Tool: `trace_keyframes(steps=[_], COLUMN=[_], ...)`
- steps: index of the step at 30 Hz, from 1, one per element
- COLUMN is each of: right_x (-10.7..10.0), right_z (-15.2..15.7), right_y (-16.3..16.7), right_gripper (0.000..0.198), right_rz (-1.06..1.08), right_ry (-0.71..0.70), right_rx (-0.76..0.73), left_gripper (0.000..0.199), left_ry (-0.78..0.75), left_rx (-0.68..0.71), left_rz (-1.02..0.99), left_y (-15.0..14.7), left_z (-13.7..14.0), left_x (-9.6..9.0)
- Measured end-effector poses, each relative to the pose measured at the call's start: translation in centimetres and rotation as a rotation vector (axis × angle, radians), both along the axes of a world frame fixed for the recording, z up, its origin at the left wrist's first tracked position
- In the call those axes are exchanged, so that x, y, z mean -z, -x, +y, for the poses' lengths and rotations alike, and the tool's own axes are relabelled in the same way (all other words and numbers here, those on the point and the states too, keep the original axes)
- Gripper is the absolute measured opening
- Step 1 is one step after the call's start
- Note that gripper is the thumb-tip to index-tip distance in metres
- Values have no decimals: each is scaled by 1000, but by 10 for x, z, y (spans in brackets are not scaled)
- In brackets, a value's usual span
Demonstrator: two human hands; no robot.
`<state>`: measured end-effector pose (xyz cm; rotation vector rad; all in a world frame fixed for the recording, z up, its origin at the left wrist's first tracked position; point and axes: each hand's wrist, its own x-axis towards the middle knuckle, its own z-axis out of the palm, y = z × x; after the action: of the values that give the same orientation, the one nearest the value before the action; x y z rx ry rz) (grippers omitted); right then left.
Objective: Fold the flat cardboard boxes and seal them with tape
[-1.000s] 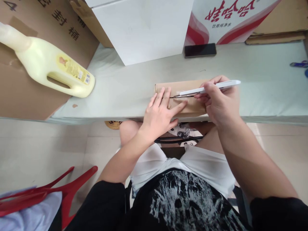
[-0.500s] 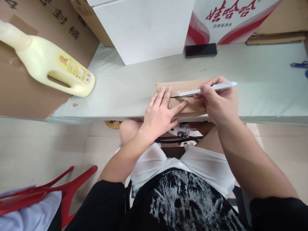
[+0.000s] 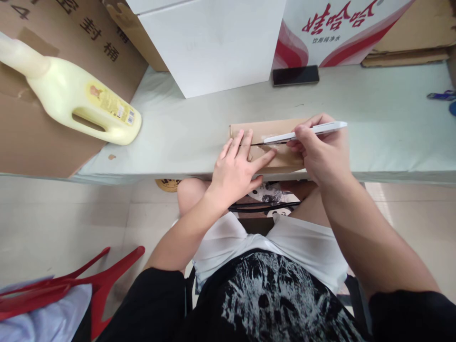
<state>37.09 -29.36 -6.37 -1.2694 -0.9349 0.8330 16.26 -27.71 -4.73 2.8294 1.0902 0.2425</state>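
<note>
A small brown cardboard box (image 3: 274,127) lies near the front edge of the cloth-covered table, with a dark seam along its top and bits of clear tape on it. My left hand (image 3: 235,164) rests on the box's left part, fingers spread out flat. Held in my right hand (image 3: 326,154) is a slim white utility knife (image 3: 320,129), gripped between thumb and fingers. Its tip meets the seam just right of my left fingers. The right end of the box is hidden behind my right hand.
Behind the box lies a black phone (image 3: 295,76), in front of a white box (image 3: 217,47) and a red-and-white carton (image 3: 331,33). A pale yellow bottle (image 3: 85,102) stands left, by a large cardboard box (image 3: 42,128). Purple-handled scissors (image 3: 441,96) lie far right. A red chair (image 3: 103,275) is lower left.
The view has shifted very slightly. Both hands, the utility knife and the box keep almost the same places relative to one another.
</note>
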Motion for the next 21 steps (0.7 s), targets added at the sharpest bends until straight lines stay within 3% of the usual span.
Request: trace_keyframes(steps=[8,15,21], right_x=[0,-3,4], right_z=[-1,-3,-1], right_y=[-1,1,-1], right_gripper=[37,37,40], right_rz=[7,0,-10], right_ry=[-3,-7,-72], right_rx=[21,48,58], left_gripper=[78,67,70], left_ry=[-15,-15,-10], left_rx=[-2,-1,-7], left_rz=[-12,3,5], left_y=[1,1,1], left_z=[2,-1,0], left_x=[7,1,1])
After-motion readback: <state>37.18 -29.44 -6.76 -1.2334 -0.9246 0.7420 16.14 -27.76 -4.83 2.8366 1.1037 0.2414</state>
